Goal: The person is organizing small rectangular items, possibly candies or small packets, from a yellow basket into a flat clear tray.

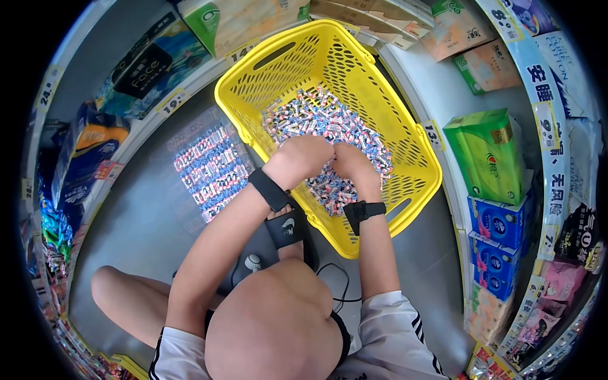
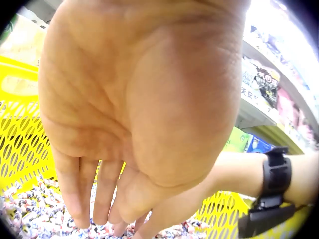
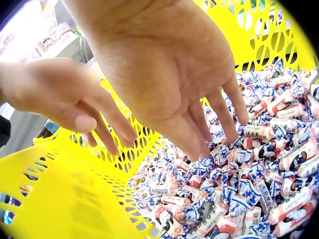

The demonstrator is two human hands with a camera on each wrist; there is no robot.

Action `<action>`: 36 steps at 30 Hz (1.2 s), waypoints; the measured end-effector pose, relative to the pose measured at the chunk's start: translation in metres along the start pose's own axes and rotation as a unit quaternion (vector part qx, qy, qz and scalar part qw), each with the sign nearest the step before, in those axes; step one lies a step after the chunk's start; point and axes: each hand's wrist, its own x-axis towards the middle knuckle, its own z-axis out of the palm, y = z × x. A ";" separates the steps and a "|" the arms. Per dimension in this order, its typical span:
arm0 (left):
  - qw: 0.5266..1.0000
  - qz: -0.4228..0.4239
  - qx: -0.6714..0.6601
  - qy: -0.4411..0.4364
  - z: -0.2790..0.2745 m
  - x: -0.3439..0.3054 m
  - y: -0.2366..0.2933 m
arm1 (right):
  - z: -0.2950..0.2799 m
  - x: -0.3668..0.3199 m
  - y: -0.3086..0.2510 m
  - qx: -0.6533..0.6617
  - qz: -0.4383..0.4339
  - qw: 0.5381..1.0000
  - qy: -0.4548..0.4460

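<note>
Wrapped candies [image 1: 323, 117] with blue, white and red wrappers cover the bottom of a yellow basket [image 1: 405, 142]. Both hands are over them inside the basket, close together. The left hand [image 1: 301, 158] hangs with fingers extended downward and nothing seen in it; in the left wrist view its palm [image 2: 139, 99] faces the camera. Beside it the right hand [image 1: 356, 168] also points its fingers down, and in the right wrist view its fingertips are at the candies [image 3: 214, 159], whether touching I cannot tell. That view also shows the left hand [image 3: 65, 99] with relaxed fingers.
Rows of similar candies [image 1: 212, 171] lie on the grey floor left of the basket. Shelves with tissue packs [image 1: 487, 155] stand on the right, more packs [image 1: 142, 66] on the left. A cable [image 1: 342, 282] and the person's legs [image 1: 269, 323] are near the front.
</note>
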 end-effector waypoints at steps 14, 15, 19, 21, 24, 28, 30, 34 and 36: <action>0.998 0.031 0.048 -0.005 0.008 0.060 -0.002 | -0.018 -0.018 -0.007 0.051 0.030 0.998 0.033; 0.997 0.023 0.060 -0.039 0.005 0.062 -0.001 | -0.021 -0.019 -0.007 0.050 0.025 0.998 0.039; 0.993 0.010 0.114 -0.035 0.018 0.068 -0.005 | -0.036 -0.029 -0.016 0.047 0.027 0.997 0.055; 0.992 0.009 0.118 -0.049 0.026 0.070 -0.009 | -0.037 -0.034 -0.015 0.055 0.007 0.996 0.073; 0.993 0.024 0.116 -0.020 0.040 0.074 -0.015 | -0.042 -0.036 -0.013 0.063 -0.013 0.995 0.079; 0.992 0.019 0.121 -0.012 0.036 0.071 -0.011 | -0.046 -0.038 -0.010 0.092 -0.020 0.993 0.073; 0.993 0.018 0.118 -0.020 0.031 0.070 -0.010 | -0.045 -0.037 -0.008 0.110 -0.020 0.991 0.079; 0.997 0.012 0.058 -0.041 0.023 0.070 -0.012 | -0.049 -0.040 -0.010 0.131 0.001 0.987 0.096; 0.999 0.039 -0.004 -0.030 0.020 0.069 -0.011 | -0.051 -0.041 -0.010 0.108 -0.002 0.987 0.122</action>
